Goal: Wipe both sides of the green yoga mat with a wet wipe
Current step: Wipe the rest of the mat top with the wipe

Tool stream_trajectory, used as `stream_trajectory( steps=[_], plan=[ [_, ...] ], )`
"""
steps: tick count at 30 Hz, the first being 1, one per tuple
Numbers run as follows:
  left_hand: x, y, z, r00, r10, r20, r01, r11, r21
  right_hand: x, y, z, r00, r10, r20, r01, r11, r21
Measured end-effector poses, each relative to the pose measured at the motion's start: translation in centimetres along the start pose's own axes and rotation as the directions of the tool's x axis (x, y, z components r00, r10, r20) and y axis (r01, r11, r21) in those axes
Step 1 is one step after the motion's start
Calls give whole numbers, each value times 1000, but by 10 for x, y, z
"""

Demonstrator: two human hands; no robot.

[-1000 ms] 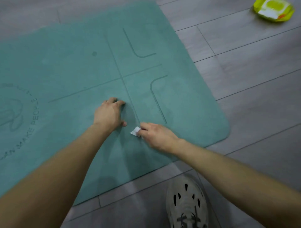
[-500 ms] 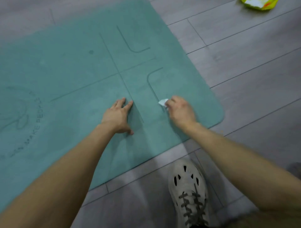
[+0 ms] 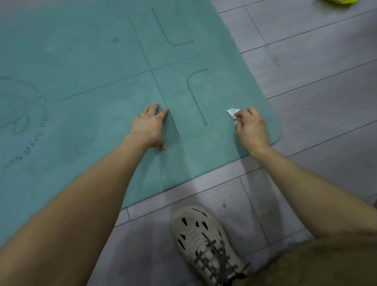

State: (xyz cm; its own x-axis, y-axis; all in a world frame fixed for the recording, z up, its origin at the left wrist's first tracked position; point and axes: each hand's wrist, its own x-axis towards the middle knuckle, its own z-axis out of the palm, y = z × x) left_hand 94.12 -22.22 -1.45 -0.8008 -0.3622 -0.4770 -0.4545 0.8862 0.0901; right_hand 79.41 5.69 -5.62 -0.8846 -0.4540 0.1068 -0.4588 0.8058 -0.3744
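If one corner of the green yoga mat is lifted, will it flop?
Probably: the green yoga mat looks thin and lies flat on the floor. It may slide when rubbed, since the left hand presses it near the wet wipe.

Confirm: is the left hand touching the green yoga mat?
Touching. The head view shows the left hand lying flat on the green yoga mat, fingers straight.

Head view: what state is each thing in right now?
green yoga mat: unrolled, flat on floor, printed side up.
wet wipe: crumpled, pinched against the mat near its corner.
left hand: fingers straight, pressing the mat.
right hand: pinching the wet wipe.
yellow packet: cropped at the frame edge; open or closed unclear.
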Motion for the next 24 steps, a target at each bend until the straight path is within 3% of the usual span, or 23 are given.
stream_trajectory(
  steps=[2,3,4,5,7,8,11,13,15,17,18,20,21,22,24],
  plan=[
    [-3,-3,5,1000,20,-1,-20,1000,-19,-11,-16,3,995,97,-38,-96,995,12],
    [-5,-4,8,999,29,-28,-30,999,-34,-28,-43,14,999,40,-7,-40,997,64],
    [-8,-6,12,997,35,-63,-39,998,-53,-51,-73,27,993,-94,67,83,985,154],
    [-11,-8,15,994,42,-99,-49,996,-69,-77,-101,37,936,-318,148,276,928,249],
    [-17,-10,22,985,33,-168,-50,994,-100,-108,-122,49,752,-610,250,533,785,314],
    [-19,-11,26,980,28,-196,-50,993,-107,-100,-112,45,748,-615,250,540,783,309],
    [-28,-10,36,965,53,-257,-80,992,-94,-49,-46,15,967,-223,120,214,973,87],
    [-33,-8,38,962,51,-267,-81,991,-103,-27,-9,-1,999,-16,33,16,1000,-3],
    [-33,-6,37,966,49,-256,-77,992,-102,-29,-20,3,997,79,-26,-79,997,1],
    [-32,-6,34,970,54,-238,-75,994,-81,-57,-66,27,994,-80,74,74,993,89],
    [-31,-6,33,970,57,-234,-76,995,-72,-80,-92,37,950,-267,164,241,957,162],
    [-31,-7,33,970,59,-236,-76,995,-63,-118,-118,45,771,-578,266,527,814,243],
    [-31,-6,33,970,61,-237,-78,995,-64,-121,-112,39,745,-620,247,569,783,251],
    [-31,-6,33,970,65,-236,-82,994,-66,-115,-94,30,795,-573,199,527,815,243],
    [-32,-6,35,970,71,-234,-91,993,-74,-98,-41,8,946,-315,76,305,945,119]
  ],
)
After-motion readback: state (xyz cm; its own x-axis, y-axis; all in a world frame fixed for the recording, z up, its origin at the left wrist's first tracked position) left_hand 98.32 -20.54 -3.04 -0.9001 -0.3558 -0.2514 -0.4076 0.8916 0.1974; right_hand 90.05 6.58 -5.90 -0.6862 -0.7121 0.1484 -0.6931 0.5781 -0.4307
